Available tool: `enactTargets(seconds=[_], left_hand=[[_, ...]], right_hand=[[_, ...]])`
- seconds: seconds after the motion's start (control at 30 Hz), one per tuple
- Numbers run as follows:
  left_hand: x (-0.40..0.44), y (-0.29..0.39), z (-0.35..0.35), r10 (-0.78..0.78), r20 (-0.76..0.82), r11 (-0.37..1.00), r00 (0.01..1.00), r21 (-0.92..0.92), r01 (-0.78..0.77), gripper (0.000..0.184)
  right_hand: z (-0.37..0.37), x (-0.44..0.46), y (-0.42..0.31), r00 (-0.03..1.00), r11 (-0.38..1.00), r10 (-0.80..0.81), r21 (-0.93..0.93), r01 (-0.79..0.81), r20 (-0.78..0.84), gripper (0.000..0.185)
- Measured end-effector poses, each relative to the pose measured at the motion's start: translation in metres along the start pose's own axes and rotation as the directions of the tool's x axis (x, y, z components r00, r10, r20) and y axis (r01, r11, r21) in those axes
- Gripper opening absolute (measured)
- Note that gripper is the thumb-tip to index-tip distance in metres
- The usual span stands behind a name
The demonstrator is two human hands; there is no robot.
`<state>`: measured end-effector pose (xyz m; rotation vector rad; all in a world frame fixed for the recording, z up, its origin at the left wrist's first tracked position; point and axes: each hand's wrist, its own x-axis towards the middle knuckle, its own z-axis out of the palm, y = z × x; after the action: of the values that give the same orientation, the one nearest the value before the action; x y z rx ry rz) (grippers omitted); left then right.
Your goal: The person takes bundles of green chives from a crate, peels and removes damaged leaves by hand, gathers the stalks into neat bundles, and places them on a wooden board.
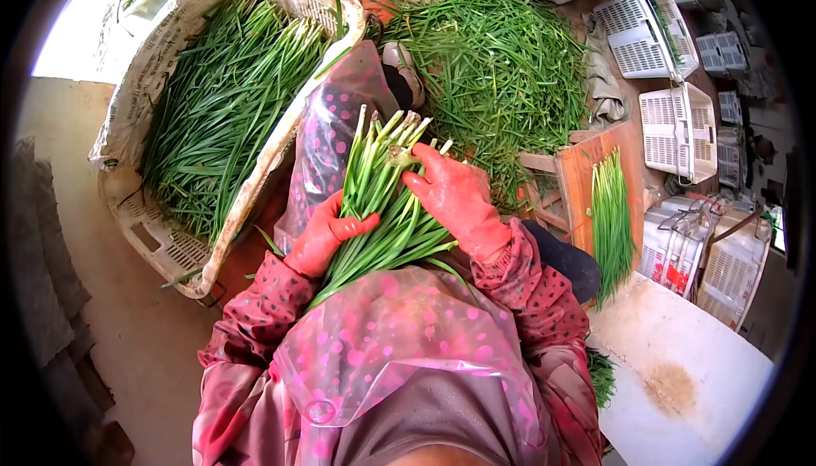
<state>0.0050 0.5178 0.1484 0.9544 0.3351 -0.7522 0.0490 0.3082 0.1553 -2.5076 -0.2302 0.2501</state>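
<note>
A bunch of garlic chives [374,202] lies over my lap, its pale stem ends pointing away from me and its green leaves trailing toward my apron. My left hand [330,232], in an orange-red rubber glove, is wrapped round the bunch from the left, thumb across the stems. In a matching glove, my right hand [457,201] pinches at the pale stem ends on the right side of the bunch. Just what lies between those fingertips is partly hidden. A spotted clear plastic apron [374,338] covers my lap.
At left stands a large white crate [127,117] full of chives. Loose green leaves [501,66] are heaped on the floor ahead. A neat chive bundle [610,219] rests on a wooden board [574,181] at right. White crates [676,130] and a white board [705,355] are beyond.
</note>
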Motion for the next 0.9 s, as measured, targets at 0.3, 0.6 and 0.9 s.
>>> enactTargets(seconds=[0.3,0.6,0.9], left_hand=[[0.001,-0.006,-0.007,-0.018,-0.034,1.000,0.999,0.005,0.019,0.039],[0.005,-0.005,-0.004,-0.013,-0.019,0.998,1.000,-0.056,0.012,0.042],[0.006,-0.015,-0.010,-0.011,-0.025,0.999,1.000,-0.051,0.010,0.043]], right_hand=[[-0.043,0.029,0.072,0.926,0.932,-0.230,-0.342,0.121,-0.299,0.007],[-0.093,0.036,0.009,0.972,0.929,0.223,0.286,-0.236,0.075,0.030],[0.003,0.029,0.016,0.863,0.868,-0.496,0.034,0.495,0.091,0.019]])
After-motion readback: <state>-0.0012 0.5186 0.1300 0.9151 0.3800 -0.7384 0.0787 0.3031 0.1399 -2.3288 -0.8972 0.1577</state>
